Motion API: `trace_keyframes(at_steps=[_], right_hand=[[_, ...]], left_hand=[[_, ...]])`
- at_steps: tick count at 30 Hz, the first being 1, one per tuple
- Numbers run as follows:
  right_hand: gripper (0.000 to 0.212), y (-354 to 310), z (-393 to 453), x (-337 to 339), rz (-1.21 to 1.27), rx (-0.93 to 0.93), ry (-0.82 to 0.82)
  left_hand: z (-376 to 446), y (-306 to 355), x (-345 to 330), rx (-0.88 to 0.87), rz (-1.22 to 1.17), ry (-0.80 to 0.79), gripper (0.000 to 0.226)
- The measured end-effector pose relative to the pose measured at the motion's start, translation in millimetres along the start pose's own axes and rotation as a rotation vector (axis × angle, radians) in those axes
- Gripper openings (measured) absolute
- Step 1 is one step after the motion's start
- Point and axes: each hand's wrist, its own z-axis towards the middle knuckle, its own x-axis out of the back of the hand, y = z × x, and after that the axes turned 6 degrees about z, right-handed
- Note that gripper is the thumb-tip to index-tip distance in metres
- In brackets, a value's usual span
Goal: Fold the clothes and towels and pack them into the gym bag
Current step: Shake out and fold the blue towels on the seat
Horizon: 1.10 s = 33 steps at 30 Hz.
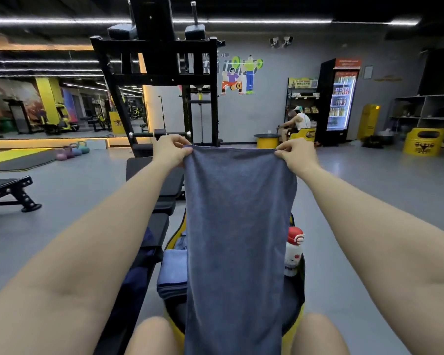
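Observation:
A long blue-grey towel (237, 226) hangs straight down in front of me, held up at arm's length. My left hand (171, 151) pinches its top left corner and my right hand (294, 156) pinches its top right corner. Below and behind the towel sits the open yellow-and-black gym bag (173, 239), mostly hidden by the cloth. A folded blue towel (172, 274) lies inside the bag at its left side. A white bottle with a red cap (294, 248) stands at the bag's right edge.
A black padded bench (162, 190) runs away from me on the left, with dark blue clothing (136, 275) draped on it. A black weight machine (164, 80) stands ahead. Another bench (8, 192) is at far left. A person sits by the drinks fridge (340, 103).

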Motion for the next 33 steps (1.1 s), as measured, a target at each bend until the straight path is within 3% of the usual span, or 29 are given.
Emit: trace_keyframes(at_steps=[14, 27, 33], right_hand=[[0.02, 55.0, 40.4, -108.1, 0.028, -0.124, -0.074], [0.018, 136.3, -64.2, -171.1, 0.006, -0.307, -0.34], [0.019, 159.9, -114.4, -183.4, -0.029, -0.34, -0.444]], left_hand=[[59.0, -91.3, -66.2, 0.163, 0.036, 0.027, 0.01], [-31.0, -197.5, -127.4, 0.362, 0.108, -0.164, 0.018], [-77.8, -221.7, -142.4, 0.415, 0.095, -0.258, 0.009]])
